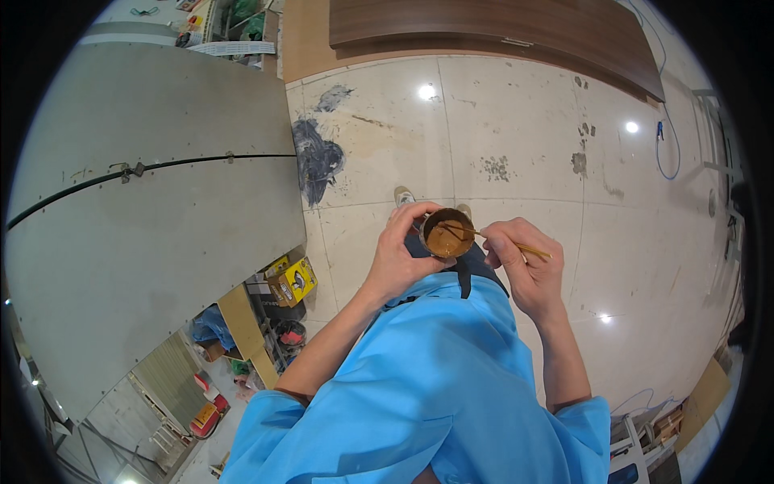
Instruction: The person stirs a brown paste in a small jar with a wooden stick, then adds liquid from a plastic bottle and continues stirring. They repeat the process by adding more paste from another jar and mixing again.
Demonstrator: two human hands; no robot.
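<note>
My left hand (401,250) is wrapped round a small round can (429,219) and holds it in front of my waist. Brown liquid (448,239), much like paint or stain, fills part of the can, and its inner wall is smeared dark. Between the fingers of my right hand (526,260) is a thin yellowish stick (533,251), tilted over the can's right rim. Its far end reaches down to the brown liquid. Whether that end carries bristles I cannot make out.
A large grey panelled surface (161,218) spreads along the left. Beneath its edge stand a yellow box (293,282) and assorted supplies. A dark brown wooden panel (492,31) lies ahead on tan board. The pale tiled floor (516,121) has dark stains (318,161). A blue hose (667,173) trails at right.
</note>
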